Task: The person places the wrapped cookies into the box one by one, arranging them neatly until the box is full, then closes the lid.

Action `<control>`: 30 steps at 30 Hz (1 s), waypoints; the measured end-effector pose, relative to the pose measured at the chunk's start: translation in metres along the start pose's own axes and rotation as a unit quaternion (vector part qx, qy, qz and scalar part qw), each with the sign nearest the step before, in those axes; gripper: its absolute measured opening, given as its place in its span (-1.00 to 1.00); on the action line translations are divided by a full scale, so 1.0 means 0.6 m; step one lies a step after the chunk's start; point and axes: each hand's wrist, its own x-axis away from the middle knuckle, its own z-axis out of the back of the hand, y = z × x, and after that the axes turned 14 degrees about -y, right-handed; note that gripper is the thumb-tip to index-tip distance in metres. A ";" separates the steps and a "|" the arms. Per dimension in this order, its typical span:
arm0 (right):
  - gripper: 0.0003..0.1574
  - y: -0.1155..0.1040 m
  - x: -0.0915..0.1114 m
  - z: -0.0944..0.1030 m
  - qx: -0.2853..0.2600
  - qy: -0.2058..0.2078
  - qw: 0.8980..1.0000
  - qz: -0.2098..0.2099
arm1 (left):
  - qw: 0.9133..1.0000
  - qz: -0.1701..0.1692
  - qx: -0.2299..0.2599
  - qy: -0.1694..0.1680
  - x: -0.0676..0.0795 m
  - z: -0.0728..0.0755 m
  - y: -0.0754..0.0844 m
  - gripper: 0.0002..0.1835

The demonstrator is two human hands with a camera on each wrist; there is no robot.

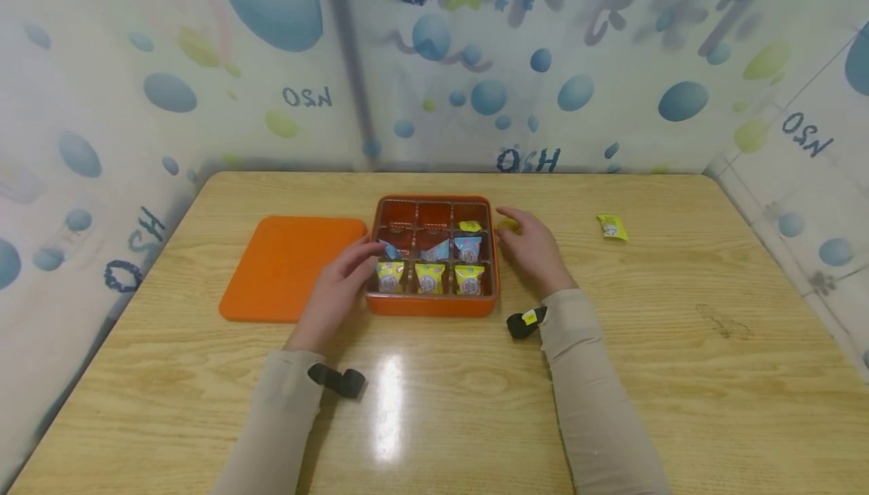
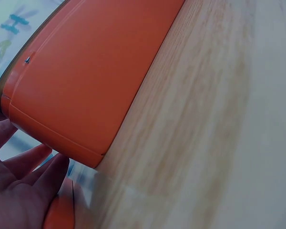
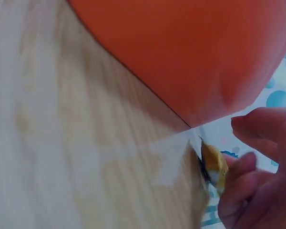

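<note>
At the left of the pale wood-grain table (image 1: pixel 448 446), an orange square lid with rounded corners (image 1: pixel 285 269) is lying flat. Next, the left hand (image 1: pixel 339 280), sleeved in beige, is touching the left side of an orange square box with rounded corners (image 1: pixel 434 306), fingers slightly bent, one reaching over the rim; whether they are gripping the wall cannot be told. The box is sitting upright at mid-table, its outer walls showing plain orange, its inside holding a clear plastic tray (image 1: pixel 433 216) of nine compartments in three rows. Front row: three shiny yellow pillow-shaped packets (image 1: pixel 429 279) are occupying one compartment each, showing pale round labels. Middle row: three light-blue wrapped packets (image 1: pixel 468 249) are lying there, the leftmost partly hidden near the left fingers. Back row: one small yellow packet (image 1: pixel 469 226) is resting in the right-hand compartment. Beside the box's right wall, the right hand (image 1: pixel 535 247) is holding its uppermost finger apart from bent lower ones; a gold-yellow wrapped packet (image 3: pixel 213 166) is showing by those fingers, and whether they are pinching it cannot be told. Farther right, a loose bright-yellow packet (image 1: pixel 612 227) is lying on the table.
</note>
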 end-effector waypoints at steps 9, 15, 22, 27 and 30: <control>-0.42 0.007 0.005 0.011 -0.007 0.013 1.000 -0.024 | 1.000 0.003 -0.004 0.000 0.001 0.001 0.004 -0.65; -0.38 0.015 0.005 0.022 0.005 0.035 0.998 -0.050 | 1.000 0.001 -0.002 -0.001 0.002 0.002 0.004 -0.64; -0.49 0.021 0.008 0.029 0.000 0.036 0.998 -0.057 | 1.000 0.002 -0.005 -0.006 0.002 0.005 0.002 -0.63; -0.50 0.023 0.010 0.028 0.016 0.008 0.998 -0.056 | 1.000 -0.003 -0.010 -0.001 0.002 0.003 0.003 -0.64; -0.48 0.023 0.012 0.026 0.020 -0.004 0.998 -0.059 | 1.000 0.000 -0.015 -0.001 0.004 0.000 0.006 -0.64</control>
